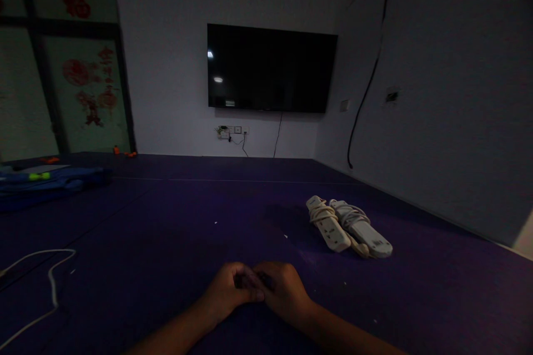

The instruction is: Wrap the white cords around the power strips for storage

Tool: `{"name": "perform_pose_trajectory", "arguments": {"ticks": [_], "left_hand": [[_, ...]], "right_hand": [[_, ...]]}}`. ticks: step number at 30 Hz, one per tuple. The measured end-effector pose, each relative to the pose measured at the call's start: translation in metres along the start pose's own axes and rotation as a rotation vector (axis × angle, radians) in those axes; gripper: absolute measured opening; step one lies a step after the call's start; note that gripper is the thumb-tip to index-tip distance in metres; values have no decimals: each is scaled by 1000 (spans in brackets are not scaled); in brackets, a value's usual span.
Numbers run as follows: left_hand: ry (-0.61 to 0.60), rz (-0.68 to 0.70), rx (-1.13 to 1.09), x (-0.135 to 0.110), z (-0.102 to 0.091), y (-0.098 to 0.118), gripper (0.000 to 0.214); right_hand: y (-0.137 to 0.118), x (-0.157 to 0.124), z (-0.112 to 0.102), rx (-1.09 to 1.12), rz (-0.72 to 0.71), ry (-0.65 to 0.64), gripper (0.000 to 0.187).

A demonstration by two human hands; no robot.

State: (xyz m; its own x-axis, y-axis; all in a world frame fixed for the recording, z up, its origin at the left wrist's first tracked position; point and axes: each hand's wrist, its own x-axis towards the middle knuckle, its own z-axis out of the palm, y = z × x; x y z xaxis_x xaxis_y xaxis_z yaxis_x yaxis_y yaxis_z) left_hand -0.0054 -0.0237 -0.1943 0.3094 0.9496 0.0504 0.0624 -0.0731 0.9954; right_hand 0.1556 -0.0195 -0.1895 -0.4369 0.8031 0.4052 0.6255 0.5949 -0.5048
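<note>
My left hand (227, 288) and my right hand (285, 288) rest side by side on the purple floor mat (166, 222), low in the middle of the head view. Both have their fingers curled in and the fingertips meet between them. Something small and dark may be pinched there, but the dim light hides it. Two white power strips (347, 226) with their cords wound round them lie on the mat ahead and to the right of my right hand, apart from it.
A white cable (52, 280) loops over the mat at the left. Blue items (45, 183) lie at the far left edge. A dark wall-mounted screen (270, 69) hangs ahead, a black cable (368, 83) runs down the right wall, and a glass door (83, 83) stands at the left.
</note>
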Motion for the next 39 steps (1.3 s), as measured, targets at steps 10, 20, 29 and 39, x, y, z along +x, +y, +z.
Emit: {"name": "perform_pose_trajectory", "arguments": {"ticks": [10, 20, 29, 39], "left_hand": [[-19, 14, -18, 0, 1, 0, 38], [-23, -36, -44, -2, 1, 5, 33], [-19, -12, -30, -2, 2, 5, 30], [-40, 4, -85, -3, 2, 7, 32]], "right_hand": [[-2, 0, -2, 36, -9, 11, 27], [1, 0, -1, 23, 16, 48, 18], [6, 0, 3, -8, -16, 43, 20], [1, 1, -1, 82, 1, 39, 21]]}}
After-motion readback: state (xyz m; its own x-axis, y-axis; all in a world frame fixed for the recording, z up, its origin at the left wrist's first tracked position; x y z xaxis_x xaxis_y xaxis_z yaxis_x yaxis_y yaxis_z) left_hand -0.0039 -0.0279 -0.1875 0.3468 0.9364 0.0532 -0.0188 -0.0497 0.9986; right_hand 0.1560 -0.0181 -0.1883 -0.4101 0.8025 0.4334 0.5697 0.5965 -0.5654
